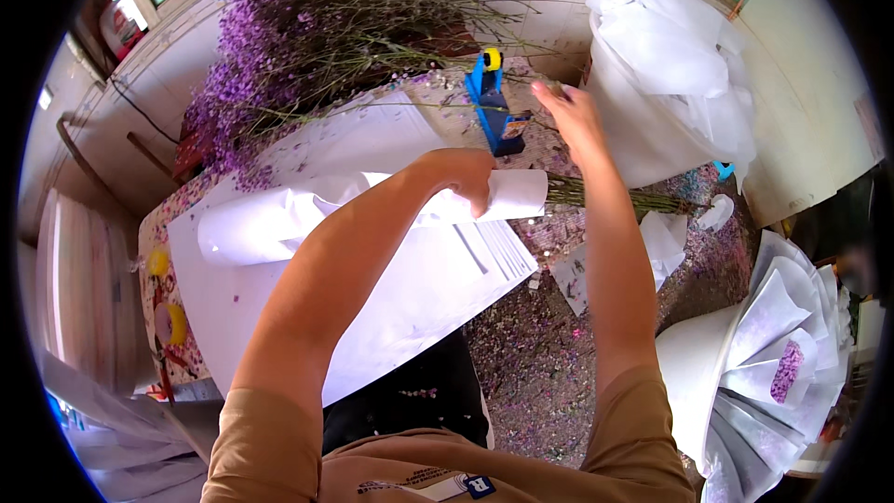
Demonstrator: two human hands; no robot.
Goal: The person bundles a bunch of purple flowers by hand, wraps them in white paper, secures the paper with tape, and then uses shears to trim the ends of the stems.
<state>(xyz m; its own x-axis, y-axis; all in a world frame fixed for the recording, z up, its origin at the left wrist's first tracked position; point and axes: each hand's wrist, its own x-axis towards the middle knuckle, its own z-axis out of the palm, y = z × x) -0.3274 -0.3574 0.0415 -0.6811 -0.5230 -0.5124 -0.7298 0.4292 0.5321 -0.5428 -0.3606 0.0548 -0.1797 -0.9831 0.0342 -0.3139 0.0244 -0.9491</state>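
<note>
A bundle of stems [605, 194] is rolled in white wrapping paper [256, 226], lying across the table with the bare stem ends sticking out at the right. My left hand [468, 177] is closed around the roll near its right end. To the right of a blue tape dispenser [491, 104] with a yellow roll, my right hand [573, 119] is raised above the stems. Its fingers are partly spread and I see nothing held in them. Flat white paper sheets [372, 317] lie stacked under the roll.
Loose purple flowers [251, 47] with long stems are heaped at the back left. White bins with wrapped bundles [773, 373] and white wrapping [652, 47] stand at the right. Yellow tape rolls [170, 323] sit at the left edge. Petals litter the floor [531, 382].
</note>
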